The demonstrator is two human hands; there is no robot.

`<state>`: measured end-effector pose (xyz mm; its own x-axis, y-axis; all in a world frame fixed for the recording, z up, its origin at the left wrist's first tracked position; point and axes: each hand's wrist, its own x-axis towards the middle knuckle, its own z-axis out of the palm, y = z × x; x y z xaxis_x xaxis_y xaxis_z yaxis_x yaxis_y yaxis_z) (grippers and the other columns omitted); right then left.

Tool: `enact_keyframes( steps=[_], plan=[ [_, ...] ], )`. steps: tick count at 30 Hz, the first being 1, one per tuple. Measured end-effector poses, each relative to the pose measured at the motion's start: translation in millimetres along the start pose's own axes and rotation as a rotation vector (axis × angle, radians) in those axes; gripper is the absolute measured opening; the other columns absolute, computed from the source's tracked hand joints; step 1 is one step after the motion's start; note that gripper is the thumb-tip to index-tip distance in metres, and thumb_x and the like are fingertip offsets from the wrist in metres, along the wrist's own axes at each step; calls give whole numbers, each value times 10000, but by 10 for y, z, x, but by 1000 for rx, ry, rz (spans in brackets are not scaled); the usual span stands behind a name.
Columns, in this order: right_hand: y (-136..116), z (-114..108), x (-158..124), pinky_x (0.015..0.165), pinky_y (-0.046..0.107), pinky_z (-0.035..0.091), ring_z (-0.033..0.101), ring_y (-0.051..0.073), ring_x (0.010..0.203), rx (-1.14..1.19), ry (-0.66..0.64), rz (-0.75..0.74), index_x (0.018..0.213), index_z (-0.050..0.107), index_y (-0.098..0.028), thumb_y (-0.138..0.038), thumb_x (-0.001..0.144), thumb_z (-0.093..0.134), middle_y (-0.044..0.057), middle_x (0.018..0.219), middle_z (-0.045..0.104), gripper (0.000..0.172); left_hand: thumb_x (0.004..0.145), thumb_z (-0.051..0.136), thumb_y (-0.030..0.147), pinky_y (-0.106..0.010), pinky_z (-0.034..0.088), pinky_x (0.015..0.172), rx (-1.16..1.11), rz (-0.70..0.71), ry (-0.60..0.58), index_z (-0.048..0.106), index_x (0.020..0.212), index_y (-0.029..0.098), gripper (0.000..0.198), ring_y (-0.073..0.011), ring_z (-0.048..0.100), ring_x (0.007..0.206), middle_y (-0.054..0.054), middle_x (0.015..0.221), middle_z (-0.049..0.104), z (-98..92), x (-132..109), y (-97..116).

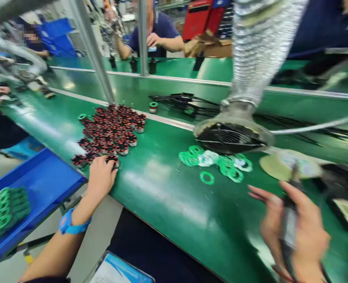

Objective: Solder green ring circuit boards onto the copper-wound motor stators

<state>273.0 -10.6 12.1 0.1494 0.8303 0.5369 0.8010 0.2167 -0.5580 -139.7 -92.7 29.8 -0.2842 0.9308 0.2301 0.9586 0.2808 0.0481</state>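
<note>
At the near edge of a large group of small copper-wound motor stators (pixel 110 131), my left hand (pixel 101 175) has its fingers closed round one motor stator (pixel 112 158). A blue band circles that wrist. On the right, my right hand (pixel 300 228) grips a soldering iron (pixel 290 226) by its grey and black handle, the blurred tip pointing up and away; the index finger and thumb lie along it. Between the hands, several flat green rings (pixel 227 167) lie on the green bench, some showing pale faces. One green ring (pixel 207 178) sits apart, nearer me.
A fume hood (pixel 232 131) on a silver flexible duct (pixel 258 51) hangs over the bench. Behind lie black cables (pixel 185 103) and a lone stator (pixel 153 107). A blue tray (pixel 52 173) holds green parts at left. A metal post (pixel 92 51) rises near the stators. Other people sit beyond.
</note>
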Motion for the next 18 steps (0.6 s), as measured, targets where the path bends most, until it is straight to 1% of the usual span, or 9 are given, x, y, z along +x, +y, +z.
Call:
enact_keyframes(
  steps=[1,2,4,5,10,12,14,16,18],
  plan=[
    [-32,14,-8,748,428,556,708,264,835,6,-43,7,1210,572,-217,-457,947,446,92,837,731,378,865,589,248,-547,444,932,16,45,35,679,979,157,171,-372,488,1134,-187,1177,547,40,9,7],
    [-71,37,-18,735,412,559,719,254,814,45,-120,16,1181,563,-220,-437,940,445,95,890,743,345,882,572,268,-540,449,922,9,106,56,685,958,161,174,-361,493,1110,-181,1147,551,68,19,44],
    [-162,114,-50,769,400,560,726,246,886,135,-300,63,1203,508,-220,-404,912,493,110,1036,739,345,899,569,313,-528,458,915,-59,256,55,689,942,166,194,-336,501,1069,-170,1115,554,98,41,203],
    [-208,166,-72,790,401,556,720,245,912,154,-343,81,1208,492,-216,-390,892,521,115,1064,730,363,899,581,334,-523,462,917,-108,345,33,688,931,168,200,-327,502,1063,-167,1118,557,107,51,315],
    [-379,493,-156,816,478,508,675,297,916,49,-379,74,1193,483,-202,-253,805,525,120,1025,708,393,892,615,319,-531,447,970,-328,860,-124,664,839,177,160,-346,446,1216,-159,1263,548,190,67,949],
    [-406,592,-148,822,491,488,656,308,921,-1,-378,71,1186,489,-192,-218,787,527,123,1009,702,401,902,590,259,-541,430,992,-409,985,-173,657,872,186,104,-354,413,1272,-145,1336,516,239,73,1111],
    [-411,638,-133,816,488,476,644,304,899,-30,-405,67,1180,497,-194,-195,783,531,109,964,702,399,898,562,192,-550,410,1020,-503,954,-207,633,996,192,121,-350,399,1296,-149,1379,477,287,88,1194],
    [-406,631,-135,816,483,473,637,289,865,-17,-437,62,1166,504,-207,-185,786,538,80,900,700,382,872,588,187,-541,416,1022,-611,807,-257,549,1169,165,300,-337,426,1268,-186,1366,462,324,113,1228],
    [-406,586,-169,829,478,481,638,273,862,75,-459,44,1162,496,-220,-193,800,548,61,891,694,367,838,661,269,-525,446,981,-675,670,-349,463,1258,126,485,-326,478,1184,-201,1292,498,341,147,1256]
  ],
)
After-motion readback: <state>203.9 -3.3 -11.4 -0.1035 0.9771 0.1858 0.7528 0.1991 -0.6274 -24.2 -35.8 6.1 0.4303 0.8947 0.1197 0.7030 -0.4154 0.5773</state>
